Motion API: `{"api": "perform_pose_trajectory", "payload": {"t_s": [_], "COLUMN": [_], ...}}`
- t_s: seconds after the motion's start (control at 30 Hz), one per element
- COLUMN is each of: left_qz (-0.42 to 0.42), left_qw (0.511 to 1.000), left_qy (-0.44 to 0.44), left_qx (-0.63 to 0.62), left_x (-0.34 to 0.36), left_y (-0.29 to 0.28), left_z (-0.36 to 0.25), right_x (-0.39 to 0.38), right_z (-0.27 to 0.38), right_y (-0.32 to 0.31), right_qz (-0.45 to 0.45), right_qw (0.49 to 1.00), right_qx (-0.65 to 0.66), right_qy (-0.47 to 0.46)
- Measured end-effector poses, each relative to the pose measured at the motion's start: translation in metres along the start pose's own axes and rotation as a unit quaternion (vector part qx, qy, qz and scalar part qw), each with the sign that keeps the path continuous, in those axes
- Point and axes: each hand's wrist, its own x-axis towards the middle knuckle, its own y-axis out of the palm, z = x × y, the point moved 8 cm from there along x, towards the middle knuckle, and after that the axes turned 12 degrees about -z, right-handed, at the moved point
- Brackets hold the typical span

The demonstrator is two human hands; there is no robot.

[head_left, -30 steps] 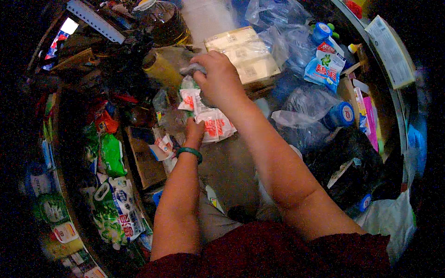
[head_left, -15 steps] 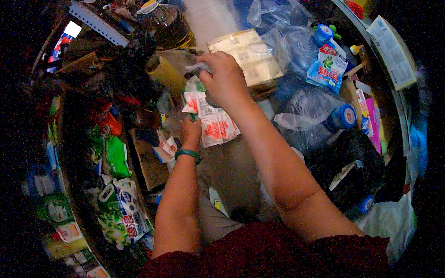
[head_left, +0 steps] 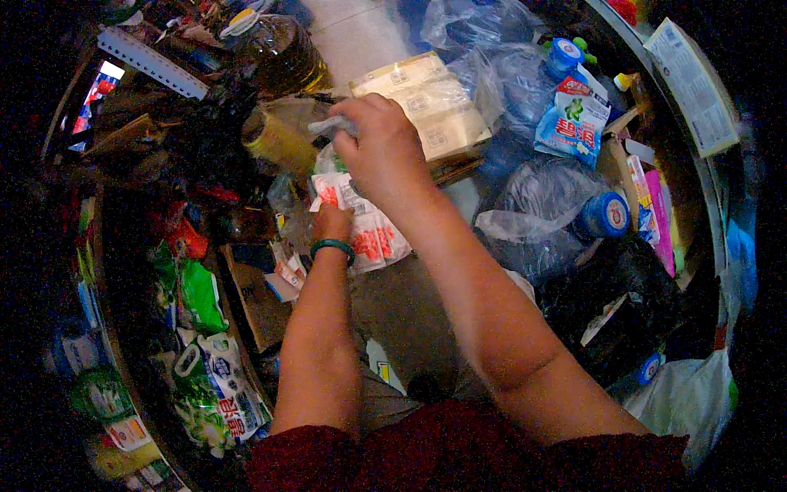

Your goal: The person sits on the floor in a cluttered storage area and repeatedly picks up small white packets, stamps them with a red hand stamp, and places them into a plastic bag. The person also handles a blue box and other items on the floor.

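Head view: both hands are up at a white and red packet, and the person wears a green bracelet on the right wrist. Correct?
Not quite. The head view shows the green bracelet on the left wrist, not the right. The rest holds: the left hand and right hand are both up at the white and red packet.

The left hand (head_left: 332, 221) is mostly hidden behind the white-and-red sachet pack (head_left: 361, 225) it grips, so only its knuckles and the green bangle (head_left: 332, 246) show, and the right hand (head_left: 381, 148) covers the pack's far end, its fingertips pinched on a bit of clear wrapping (head_left: 328, 125) too blurred to make out. On the left the shelf goods (head_left: 123, 246) sink into shadow and cannot be told apart, and the green-and-white bags (head_left: 217, 394) nearer are cut by the dark rim. Far right, the flat box (head_left: 689, 86) runs into the black edge.
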Motion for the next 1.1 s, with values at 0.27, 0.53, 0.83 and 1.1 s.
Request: {"api": "perform_pose_trajectory", "payload": {"t_s": [0.27,0.53,0.83,1.1], "left_qz": [0.031,0.184,0.15,0.134], "left_qw": [0.999,0.777,0.587,0.496], "left_qy": [0.022,-0.202,-0.059,-0.081], "left_qx": [0.016,-0.567,-0.793,-0.854], "left_x": [0.013,-0.004,-0.092,-0.118], "left_y": [-0.01,-0.035,-0.226,-0.229], "left_z": [0.004,-0.019,-0.062,-0.026], "right_x": [0.0,0.002,-0.014,-0.053], "right_z": [0.006,-0.009,0.006,0.058], "right_y": [-0.001,-0.002,0.025,0.054], "right_qz": [0.016,0.001,0.065,0.211], "right_qw": [1.0,1.0,0.991,0.954], "right_qx": [-0.006,0.006,0.085,0.204], "right_qy": [0.01,0.029,0.084,0.065]}}
